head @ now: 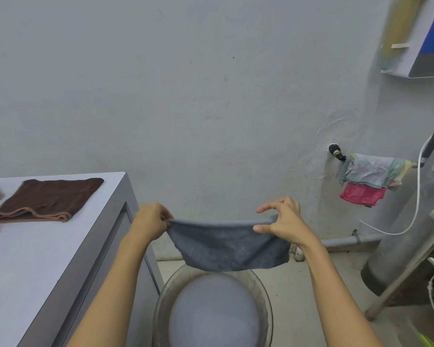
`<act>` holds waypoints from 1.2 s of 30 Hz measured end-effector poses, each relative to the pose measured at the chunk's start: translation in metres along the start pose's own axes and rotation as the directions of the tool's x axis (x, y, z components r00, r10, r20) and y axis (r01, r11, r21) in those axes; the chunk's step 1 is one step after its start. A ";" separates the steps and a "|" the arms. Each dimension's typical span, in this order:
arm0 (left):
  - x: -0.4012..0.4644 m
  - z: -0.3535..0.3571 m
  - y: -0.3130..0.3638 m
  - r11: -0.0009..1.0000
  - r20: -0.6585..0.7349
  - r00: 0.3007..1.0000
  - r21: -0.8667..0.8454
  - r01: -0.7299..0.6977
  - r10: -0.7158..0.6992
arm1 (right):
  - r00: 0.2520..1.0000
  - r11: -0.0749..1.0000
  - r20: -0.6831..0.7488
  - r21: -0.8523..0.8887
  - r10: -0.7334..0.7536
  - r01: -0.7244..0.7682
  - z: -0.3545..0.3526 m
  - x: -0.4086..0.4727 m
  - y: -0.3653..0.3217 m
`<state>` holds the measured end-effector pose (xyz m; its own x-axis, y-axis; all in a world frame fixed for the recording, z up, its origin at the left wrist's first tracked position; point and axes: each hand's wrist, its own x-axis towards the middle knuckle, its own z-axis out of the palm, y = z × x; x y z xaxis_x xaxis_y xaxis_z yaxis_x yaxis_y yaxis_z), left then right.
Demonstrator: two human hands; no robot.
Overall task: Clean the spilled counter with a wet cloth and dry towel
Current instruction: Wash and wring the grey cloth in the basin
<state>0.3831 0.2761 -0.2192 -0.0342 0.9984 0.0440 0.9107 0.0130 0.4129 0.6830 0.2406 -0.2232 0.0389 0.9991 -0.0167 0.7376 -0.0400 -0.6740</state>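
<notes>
- A round metal basin [266, 291] of water sits on the floor, nearest the viewer.
- Above it, a grey cloth [227, 245] hangs stretched between both hands.
- The left hand [152, 220] pinches its left top corner; the right hand [282, 222] pinches the right corner.
- To the left, a folded brown towel [48, 199] lies on the grey counter [23, 259].
- Farther right, rags [371, 179] hang by a wall tap [337, 151].

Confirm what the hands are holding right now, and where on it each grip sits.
Both hold the grey cloth over the basin. The left hand pinches its upper left corner; the right hand pinches the upper right corner. It hangs stretched between them.
</notes>
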 end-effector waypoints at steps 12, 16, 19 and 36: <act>-0.006 0.003 0.016 0.888 -0.419 0.906 -0.436 -0.148 -0.055 | 0.892 0.962 -0.423 -0.138 0.156 -0.234 0.015 -0.009 -0.007; -0.004 0.008 0.019 0.864 -0.453 0.887 -0.480 -0.156 -0.092 | 0.879 0.967 -0.415 0.001 0.233 -0.256 0.010 -0.014 -0.015; -0.005 0.013 0.019 0.864 -0.450 0.889 -0.478 -0.159 -0.086 | 0.863 0.967 -0.450 0.000 0.229 -0.256 0.008 -0.016 -0.017; -0.007 0.023 0.012 0.752 -0.322 0.939 -0.647 -0.126 -0.120 | 0.883 0.970 -0.402 0.093 0.244 -0.226 0.013 -0.014 -0.005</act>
<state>0.4036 0.2705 -0.2356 -0.2737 0.9188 0.2846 0.4223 -0.1511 0.8938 0.6705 0.2266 -0.2289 0.4852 0.8665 0.1174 0.6436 -0.2630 -0.7187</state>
